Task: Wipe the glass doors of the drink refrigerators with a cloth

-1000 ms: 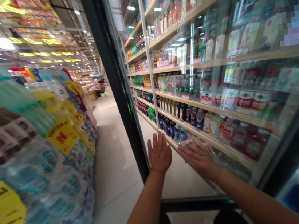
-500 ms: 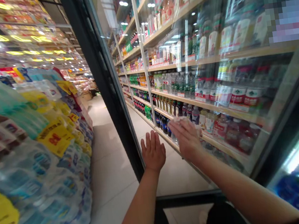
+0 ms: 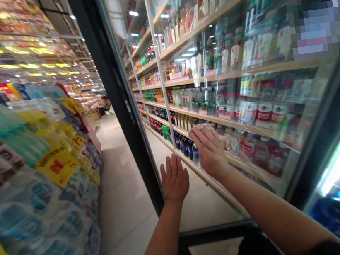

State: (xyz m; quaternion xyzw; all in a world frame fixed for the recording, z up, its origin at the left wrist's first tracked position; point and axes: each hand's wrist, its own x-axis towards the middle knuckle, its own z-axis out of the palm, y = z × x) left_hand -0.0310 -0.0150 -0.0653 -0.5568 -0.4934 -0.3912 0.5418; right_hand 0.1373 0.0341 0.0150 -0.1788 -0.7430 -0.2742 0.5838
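Only the head view to go on here. Right hand (image 3: 212, 153) is laid over a pale cloth (image 3: 201, 126), pretty much mid-door on the glass door (image 3: 200, 211). Fingers are stretched out, not balled up; the palm's hidden, so can't tell if the cloth is gripped or just pinned. Left hand (image 3: 176, 181) is lower and further left, near the black frame (image 3: 108, 73), fingers spread with nothing in it, and looks flat on the glass. I'd call this step the cloth pressed on the pane, with the left hand as a brace. Next move calls for even pressure under the right palm and a steady left, imo, since a door like that could swing. Stacked bottled water (image 3: 35, 220) sits left, blue bottles (image 3: 334, 210) near right.
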